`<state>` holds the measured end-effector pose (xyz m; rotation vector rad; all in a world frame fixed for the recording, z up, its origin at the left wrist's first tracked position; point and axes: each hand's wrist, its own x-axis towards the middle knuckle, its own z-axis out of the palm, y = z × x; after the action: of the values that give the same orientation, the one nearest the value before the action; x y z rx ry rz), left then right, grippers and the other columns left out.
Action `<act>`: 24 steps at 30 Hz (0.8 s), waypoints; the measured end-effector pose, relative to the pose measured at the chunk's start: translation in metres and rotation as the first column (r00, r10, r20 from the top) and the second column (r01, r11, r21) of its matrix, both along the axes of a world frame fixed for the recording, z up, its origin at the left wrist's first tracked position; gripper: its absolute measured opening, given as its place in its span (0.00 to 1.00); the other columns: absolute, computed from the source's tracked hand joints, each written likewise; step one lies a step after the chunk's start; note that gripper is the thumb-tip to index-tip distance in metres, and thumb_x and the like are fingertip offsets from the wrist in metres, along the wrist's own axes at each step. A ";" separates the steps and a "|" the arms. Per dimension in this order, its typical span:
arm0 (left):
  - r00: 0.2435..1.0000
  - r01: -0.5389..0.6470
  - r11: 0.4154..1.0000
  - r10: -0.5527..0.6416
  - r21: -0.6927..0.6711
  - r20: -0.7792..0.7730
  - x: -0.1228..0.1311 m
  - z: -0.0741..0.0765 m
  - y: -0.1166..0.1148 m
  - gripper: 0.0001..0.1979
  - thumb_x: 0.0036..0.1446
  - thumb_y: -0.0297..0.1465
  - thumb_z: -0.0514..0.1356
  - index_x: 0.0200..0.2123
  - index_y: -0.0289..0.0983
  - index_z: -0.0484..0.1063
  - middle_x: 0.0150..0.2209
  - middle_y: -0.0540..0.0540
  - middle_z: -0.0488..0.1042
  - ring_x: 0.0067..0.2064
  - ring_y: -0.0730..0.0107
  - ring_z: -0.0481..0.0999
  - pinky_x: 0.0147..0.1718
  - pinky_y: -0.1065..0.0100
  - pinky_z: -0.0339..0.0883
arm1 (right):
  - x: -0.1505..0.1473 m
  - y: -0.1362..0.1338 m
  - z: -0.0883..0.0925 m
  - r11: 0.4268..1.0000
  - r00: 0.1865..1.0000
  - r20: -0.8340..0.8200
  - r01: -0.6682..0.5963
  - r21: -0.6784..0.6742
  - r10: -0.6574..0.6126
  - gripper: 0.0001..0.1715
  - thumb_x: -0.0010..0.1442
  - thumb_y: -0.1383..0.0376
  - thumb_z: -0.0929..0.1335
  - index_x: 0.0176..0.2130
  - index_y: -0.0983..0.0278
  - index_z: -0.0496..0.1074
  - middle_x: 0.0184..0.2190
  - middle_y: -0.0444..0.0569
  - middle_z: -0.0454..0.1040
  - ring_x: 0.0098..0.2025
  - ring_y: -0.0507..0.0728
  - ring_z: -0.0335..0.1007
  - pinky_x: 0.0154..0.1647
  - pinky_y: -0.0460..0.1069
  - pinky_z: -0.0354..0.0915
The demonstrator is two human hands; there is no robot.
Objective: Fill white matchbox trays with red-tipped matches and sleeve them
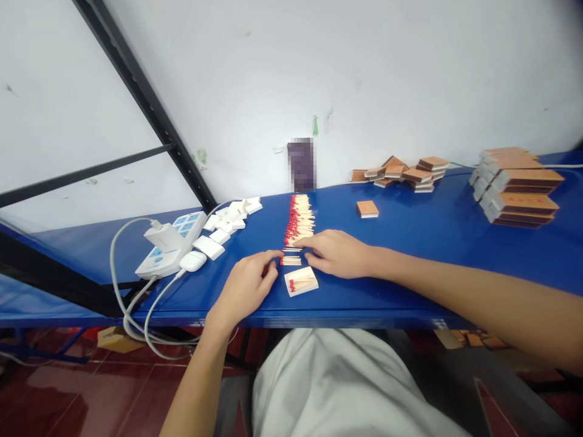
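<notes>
Hands, two, bare, forearms reaching in over the near edge of the blue table point(410, 255).

Left hand point(248, 285): knuckles up, fingers curled, tips at the red-headed end of a small bundle of matches point(290, 261). Whether they pinch it cannot be told.

Right hand point(339, 254): palm down, fingers flat and loosely apart, gripping nothing, forefinger stretched to the near end of a long row of matches point(299, 221).

The bundle lies between the two hands. An open tray of matches point(301, 281) sits just nearer than the bundle, beside the left fingertips.

- White inner trays point(230, 218) and power strip point(170, 246): beyond the left hand, to its outer side.
- Single matchbox point(367, 209): beyond the right hand.
- Stacked matchboxes point(519, 188): well apart, to its outer side.
</notes>
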<state>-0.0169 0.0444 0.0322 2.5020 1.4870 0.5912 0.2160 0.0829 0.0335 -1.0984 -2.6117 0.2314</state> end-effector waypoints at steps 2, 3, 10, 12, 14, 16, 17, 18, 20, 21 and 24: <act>1.000 -0.001 1.000 0.001 0.002 -0.003 0.000 0.000 0.000 0.17 0.67 0.30 0.50 0.54 0.39 0.73 0.40 0.46 0.79 0.39 0.62 0.76 0.42 0.65 0.64 | 0.000 0.000 0.000 1.000 1.000 0.006 0.013 -0.003 -0.013 0.25 0.65 0.64 0.61 0.59 0.58 0.70 0.46 0.52 0.80 0.45 0.61 0.76 0.42 0.51 0.64; 1.000 -0.002 1.000 0.002 0.005 -0.007 0.000 0.000 0.000 0.17 0.67 0.30 0.50 0.53 0.39 0.73 0.40 0.46 0.79 0.40 0.62 0.76 0.42 0.65 0.64 | 0.000 0.000 0.000 1.000 1.000 0.006 0.011 -0.006 -0.010 0.25 0.65 0.64 0.61 0.59 0.59 0.70 0.47 0.52 0.80 0.45 0.61 0.76 0.43 0.51 0.64; 0.998 -0.001 0.998 0.005 0.063 -0.058 -0.003 -0.003 0.001 0.19 0.71 0.34 0.46 0.56 0.39 0.70 0.42 0.43 0.72 0.46 0.58 0.69 0.49 0.57 0.62 | 0.001 0.000 0.000 1.000 1.000 0.005 0.009 -0.011 -0.009 0.24 0.65 0.64 0.61 0.59 0.58 0.70 0.47 0.51 0.80 0.44 0.60 0.76 0.41 0.50 0.63; 0.998 0.000 0.998 0.004 0.068 -0.070 -0.003 -0.005 0.002 0.21 0.71 0.36 0.44 0.59 0.39 0.68 0.43 0.43 0.69 0.46 0.58 0.68 0.51 0.55 0.62 | 0.000 0.000 0.000 1.000 1.000 0.009 0.009 -0.002 -0.009 0.24 0.66 0.64 0.61 0.58 0.58 0.71 0.46 0.51 0.80 0.44 0.60 0.76 0.40 0.49 0.62; 0.995 0.000 0.998 0.006 0.061 -0.096 -0.003 -0.006 0.004 0.22 0.72 0.38 0.43 0.62 0.40 0.65 0.43 0.43 0.67 0.45 0.58 0.67 0.51 0.54 0.62 | 0.000 0.000 0.000 1.000 1.000 0.015 0.008 0.005 -0.008 0.23 0.66 0.63 0.60 0.57 0.59 0.71 0.45 0.51 0.80 0.43 0.60 0.76 0.39 0.50 0.62; 0.992 -0.003 0.999 0.009 0.048 -0.127 -0.003 -0.007 0.005 0.23 0.72 0.39 0.43 0.63 0.42 0.63 0.43 0.43 0.66 0.45 0.58 0.66 0.51 0.53 0.62 | 0.000 0.000 0.000 1.000 1.000 0.020 0.008 0.010 -0.009 0.23 0.66 0.63 0.60 0.57 0.59 0.71 0.44 0.51 0.80 0.43 0.60 0.76 0.39 0.50 0.62; 0.990 -0.004 0.999 0.010 0.042 -0.139 -0.003 -0.007 0.006 0.23 0.72 0.39 0.43 0.64 0.42 0.63 0.44 0.43 0.65 0.45 0.58 0.66 0.51 0.52 0.62 | -0.001 0.000 0.000 1.000 1.000 0.022 0.008 0.011 -0.008 0.23 0.66 0.63 0.60 0.57 0.59 0.71 0.44 0.51 0.80 0.43 0.60 0.76 0.40 0.50 0.62; 0.989 -0.004 0.999 0.009 0.036 -0.150 -0.003 -0.007 0.006 0.23 0.72 0.39 0.43 0.64 0.43 0.62 0.44 0.43 0.65 0.45 0.58 0.66 0.50 0.52 0.62 | -0.001 0.000 0.000 1.000 1.000 0.023 0.007 0.013 -0.007 0.23 0.66 0.63 0.60 0.57 0.59 0.71 0.45 0.51 0.80 0.43 0.60 0.76 0.40 0.50 0.62; 0.986 -0.002 1.000 0.006 0.026 -0.166 -0.004 -0.007 0.007 0.23 0.72 0.39 0.42 0.65 0.42 0.61 0.43 0.43 0.64 0.45 0.58 0.65 0.50 0.52 0.62 | -0.001 0.000 0.000 1.000 1.000 0.021 0.000 0.013 -0.001 0.23 0.66 0.63 0.60 0.57 0.60 0.72 0.46 0.52 0.80 0.44 0.60 0.76 0.41 0.50 0.62; 0.985 -0.001 1.000 0.005 0.023 -0.171 -0.004 -0.007 0.007 0.24 0.72 0.39 0.42 0.65 0.42 0.61 0.44 0.43 0.64 0.46 0.58 0.65 0.50 0.52 0.62 | 0.000 0.000 0.001 1.000 1.000 0.019 -0.004 0.012 0.004 0.23 0.66 0.63 0.60 0.58 0.60 0.72 0.47 0.52 0.80 0.44 0.60 0.76 0.41 0.50 0.63; 0.986 0.002 1.000 0.001 0.019 -0.164 -0.005 -0.007 0.007 0.23 0.72 0.39 0.42 0.65 0.42 0.61 0.44 0.43 0.64 0.46 0.58 0.65 0.51 0.52 0.62 | 0.000 0.000 0.001 1.000 1.000 0.014 -0.013 0.006 0.013 0.24 0.66 0.64 0.61 0.58 0.61 0.71 0.49 0.52 0.79 0.45 0.60 0.76 0.41 0.50 0.63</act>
<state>-0.0218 0.0517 0.0251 2.6210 1.5422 0.4092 0.2164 0.0824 0.0345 -1.0851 -2.6312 0.2193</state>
